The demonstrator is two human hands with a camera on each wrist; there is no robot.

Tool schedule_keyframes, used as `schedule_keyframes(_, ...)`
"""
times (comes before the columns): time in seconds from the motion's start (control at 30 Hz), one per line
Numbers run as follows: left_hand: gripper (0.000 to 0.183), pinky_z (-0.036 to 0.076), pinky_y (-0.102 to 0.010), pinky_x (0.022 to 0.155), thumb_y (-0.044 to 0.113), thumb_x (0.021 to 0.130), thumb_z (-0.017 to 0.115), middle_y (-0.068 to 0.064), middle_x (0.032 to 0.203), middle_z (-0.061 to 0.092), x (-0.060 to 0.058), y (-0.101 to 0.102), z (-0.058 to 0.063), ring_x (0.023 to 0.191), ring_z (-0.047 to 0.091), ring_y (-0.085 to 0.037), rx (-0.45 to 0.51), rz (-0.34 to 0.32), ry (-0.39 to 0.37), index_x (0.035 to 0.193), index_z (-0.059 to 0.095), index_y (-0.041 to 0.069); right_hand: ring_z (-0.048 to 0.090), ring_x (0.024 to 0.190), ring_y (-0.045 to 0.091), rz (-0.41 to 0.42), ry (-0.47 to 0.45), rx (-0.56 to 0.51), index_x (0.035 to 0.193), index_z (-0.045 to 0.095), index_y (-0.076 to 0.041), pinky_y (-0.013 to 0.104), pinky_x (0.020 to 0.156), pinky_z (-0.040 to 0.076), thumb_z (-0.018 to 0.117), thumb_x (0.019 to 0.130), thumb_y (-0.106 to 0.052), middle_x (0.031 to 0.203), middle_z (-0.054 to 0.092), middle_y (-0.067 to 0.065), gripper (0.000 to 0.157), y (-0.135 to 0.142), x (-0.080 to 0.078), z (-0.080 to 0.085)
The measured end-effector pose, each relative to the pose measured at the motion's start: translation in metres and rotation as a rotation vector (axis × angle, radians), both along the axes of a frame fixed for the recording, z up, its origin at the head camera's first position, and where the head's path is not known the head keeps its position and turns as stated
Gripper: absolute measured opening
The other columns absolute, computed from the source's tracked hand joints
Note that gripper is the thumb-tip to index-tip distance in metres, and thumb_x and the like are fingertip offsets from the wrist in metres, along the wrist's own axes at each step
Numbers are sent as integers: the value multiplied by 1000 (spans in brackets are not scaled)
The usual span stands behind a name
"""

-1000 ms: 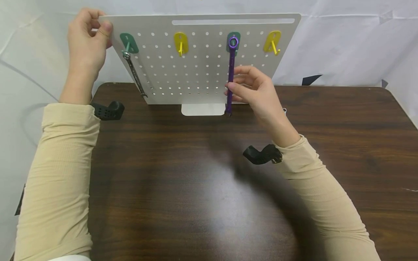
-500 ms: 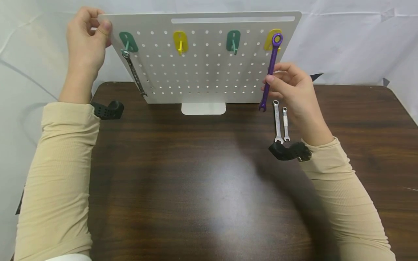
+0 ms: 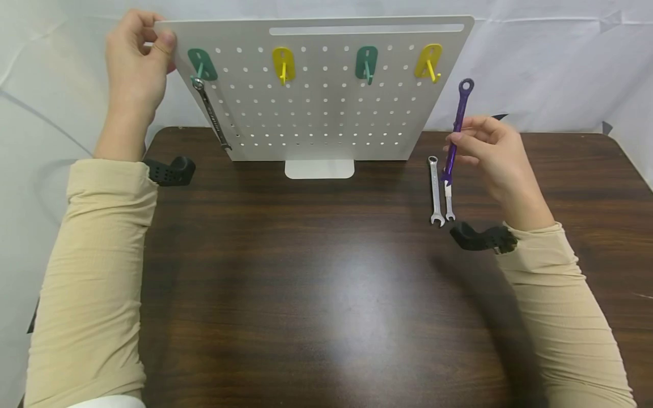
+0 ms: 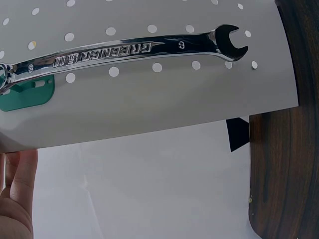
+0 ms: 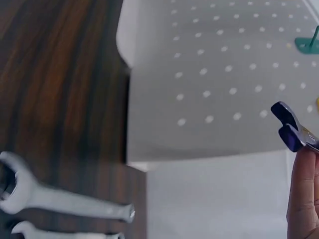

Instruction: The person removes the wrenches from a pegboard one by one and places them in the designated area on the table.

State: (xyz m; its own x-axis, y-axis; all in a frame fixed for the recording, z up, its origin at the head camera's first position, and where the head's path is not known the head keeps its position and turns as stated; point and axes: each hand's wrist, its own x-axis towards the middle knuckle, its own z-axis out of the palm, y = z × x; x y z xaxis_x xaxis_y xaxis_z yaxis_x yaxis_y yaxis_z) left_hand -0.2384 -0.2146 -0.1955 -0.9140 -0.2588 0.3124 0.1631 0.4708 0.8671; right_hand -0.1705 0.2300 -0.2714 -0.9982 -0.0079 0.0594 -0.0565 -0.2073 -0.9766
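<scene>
My left hand [image 3: 136,68] grips the upper left corner of a grey pegboard [image 3: 316,119] between thumb and fingers. Just beside it a chrome combination wrench [image 4: 124,50] hangs by its ring end from the left green hook [image 3: 203,65]. Right of the board, my right hand [image 3: 492,153] pinches a purple combination wrench [image 3: 458,119] mid-shaft, ring end up. Its open jaw end, also seen in the right wrist view, overlaps the smaller silver wrench [image 3: 449,204] from the head camera. A larger silver wrench [image 3: 436,192] lies on the table next to that one.
The board also carries a yellow hook [image 3: 283,65], another green hook [image 3: 366,63] and a right yellow hook [image 3: 428,62], all bare. Its white foot [image 3: 319,169] rests on the dark wooden table [image 3: 306,294]. White sheeting [image 3: 551,68] hangs behind.
My right hand has carried the purple wrench rightward, from in front of the second green hook, past the right yellow hook, to beyond the board's edge. The left hand stays at the corner.
</scene>
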Motion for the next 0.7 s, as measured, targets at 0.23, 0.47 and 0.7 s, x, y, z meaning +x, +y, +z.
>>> schedule_keyframes(0.23,6,53,-16,99,33,90,57,18,88,50,0,0,0,89,58,5,1,-3,4,94,54,30,69,73,7,7,-85,115,89,63,-9,17,63,60,68,86,0,77,70,-3,11,21,-1,-16)
schedule_keyframes(0.47,5,53,-16,98,31,91,57,18,89,49,0,0,0,89,57,5,-2,-4,3,95,54,29,68,70,2,-2,-173,251,88,63,-15,14,63,60,67,87,-3,76,70,-9,13,44,-3,-31)
schedule_keyframes(0.7,6,53,-16,99,33,90,57,18,89,49,1,1,0,89,57,6,-10,-3,8,94,54,30,69,70,2,77,-295,263,87,62,-19,15,63,61,61,89,5,74,70,-10,24,62,-10,-46)
